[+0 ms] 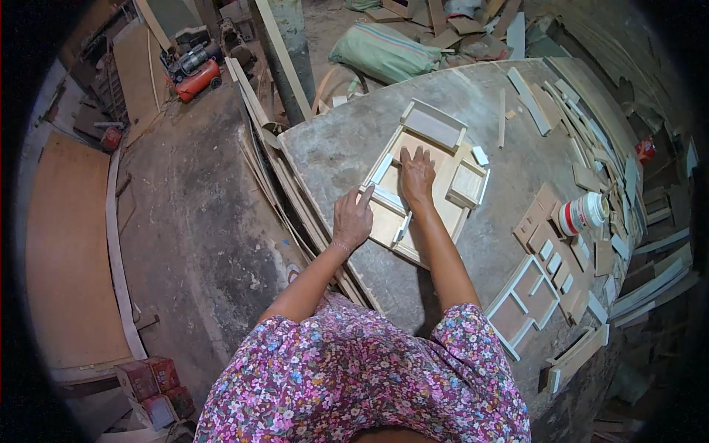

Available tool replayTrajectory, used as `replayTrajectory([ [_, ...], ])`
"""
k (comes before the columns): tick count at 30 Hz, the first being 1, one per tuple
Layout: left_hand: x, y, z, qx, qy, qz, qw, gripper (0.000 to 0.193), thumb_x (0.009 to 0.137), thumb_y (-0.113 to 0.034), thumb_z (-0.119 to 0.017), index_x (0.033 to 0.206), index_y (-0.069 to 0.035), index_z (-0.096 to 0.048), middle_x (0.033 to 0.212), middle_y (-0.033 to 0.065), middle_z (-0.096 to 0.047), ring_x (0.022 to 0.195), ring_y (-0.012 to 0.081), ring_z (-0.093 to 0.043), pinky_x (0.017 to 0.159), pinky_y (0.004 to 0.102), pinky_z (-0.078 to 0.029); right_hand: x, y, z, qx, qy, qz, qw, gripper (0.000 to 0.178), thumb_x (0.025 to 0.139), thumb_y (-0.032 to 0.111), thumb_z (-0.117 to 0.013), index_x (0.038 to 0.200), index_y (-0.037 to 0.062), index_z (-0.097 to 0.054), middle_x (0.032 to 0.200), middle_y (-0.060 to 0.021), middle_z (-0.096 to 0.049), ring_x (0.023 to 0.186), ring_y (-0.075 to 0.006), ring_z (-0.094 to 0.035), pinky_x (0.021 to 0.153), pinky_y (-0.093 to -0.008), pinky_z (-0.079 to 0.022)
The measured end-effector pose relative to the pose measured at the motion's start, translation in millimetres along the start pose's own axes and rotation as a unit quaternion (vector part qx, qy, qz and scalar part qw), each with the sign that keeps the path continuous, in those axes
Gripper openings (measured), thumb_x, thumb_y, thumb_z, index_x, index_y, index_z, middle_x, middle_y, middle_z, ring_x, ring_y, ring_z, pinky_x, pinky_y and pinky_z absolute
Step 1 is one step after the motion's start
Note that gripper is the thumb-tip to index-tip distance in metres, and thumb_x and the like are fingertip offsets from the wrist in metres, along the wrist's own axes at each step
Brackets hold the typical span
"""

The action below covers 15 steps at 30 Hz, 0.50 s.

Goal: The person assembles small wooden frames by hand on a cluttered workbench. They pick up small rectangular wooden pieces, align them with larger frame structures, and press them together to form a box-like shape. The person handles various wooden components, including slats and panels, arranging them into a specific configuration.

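Note:
A shallow wooden model (pixel 443 210), pale boards with low walls set on a flat base, lies on the grey table in front of me. My left hand (pixel 353 219) is at its left side, fingers closed over the low side wall (pixel 386 198) with the index finger along the top. Inside the model, my right hand (pixel 418 176) lies palm down on the base, its fingers spread apart. A raised box section (pixel 434 125) forms the far end, and a smaller box (pixel 467 183) stands at the right edge. A small white block (pixel 480 155) sits just beyond that.
To the right, a white tub with a red label (pixel 583 214) lies among small wood pieces. A white-edged frame (pixel 523 306) lies nearer. Loose strips (pixel 583 125) line the far right edge. Long boards (pixel 295 199) lean along the table's left edge. A green sack (pixel 384 52) is behind.

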State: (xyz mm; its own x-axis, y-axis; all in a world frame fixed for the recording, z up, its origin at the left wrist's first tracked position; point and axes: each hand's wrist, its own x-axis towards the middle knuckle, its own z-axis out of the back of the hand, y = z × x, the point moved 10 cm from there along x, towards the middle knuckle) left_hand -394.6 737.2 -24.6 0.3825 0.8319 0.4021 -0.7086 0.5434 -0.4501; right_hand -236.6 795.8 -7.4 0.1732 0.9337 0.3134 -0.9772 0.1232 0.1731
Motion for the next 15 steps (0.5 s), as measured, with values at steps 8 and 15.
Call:
replayTrajectory([
  [8, -0.4, -0.5, 0.1, 0.006, 0.0, -0.005, 1.0, 0.048, 0.079, -0.011, -0.052, 0.127, -0.009, -0.049, 0.119, 0.0206, -0.049, 0.105, 0.0349, -0.05, 0.093, 0.0445, -0.036, 0.3, 1.0, 0.6, -0.01, -0.023, 0.007, 1.0, 0.04, 0.084, 0.007, -0.047, 0.123, 0.0035, -0.052, 0.125, -0.0318, -0.047, 0.116, -0.0467, -0.046, 0.093, -0.0561, -0.039],
  [15, -0.1, -2.2, 2.8, 0.001, -0.014, -0.01, 1.0, 0.047, 0.079, -0.01, -0.052, 0.127, -0.008, -0.049, 0.118, 0.0205, -0.049, 0.105, 0.0348, -0.05, 0.093, 0.0448, -0.036, -1.7, 1.9, 3.4, -0.02, -0.055, 0.016, 0.998, 0.038, 0.082, 0.007, -0.05, 0.12, 0.0029, -0.054, 0.123, -0.0316, -0.048, 0.114, -0.0462, -0.048, 0.091, -0.0557, -0.041],
])
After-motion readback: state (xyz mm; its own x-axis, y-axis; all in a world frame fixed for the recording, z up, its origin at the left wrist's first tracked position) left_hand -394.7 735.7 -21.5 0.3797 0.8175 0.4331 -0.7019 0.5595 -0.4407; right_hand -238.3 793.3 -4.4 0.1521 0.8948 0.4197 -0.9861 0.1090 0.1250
